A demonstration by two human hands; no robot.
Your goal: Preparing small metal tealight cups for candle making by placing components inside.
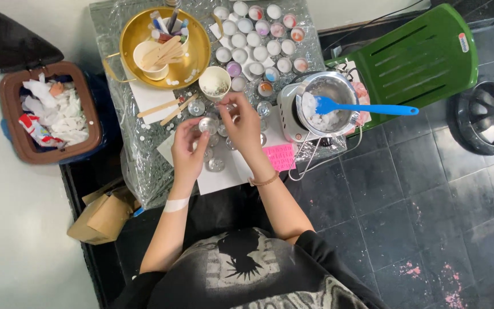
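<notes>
My left hand pinches a small metal cup while my right hand fingers close on its rim (probably seating a wick), needing steady centering next.

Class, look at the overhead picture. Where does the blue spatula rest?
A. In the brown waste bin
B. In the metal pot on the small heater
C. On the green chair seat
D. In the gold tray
B: the blue spatula has its head inside the metal pot, on white chunks, with its handle sticking out toward the green chair.
</notes>
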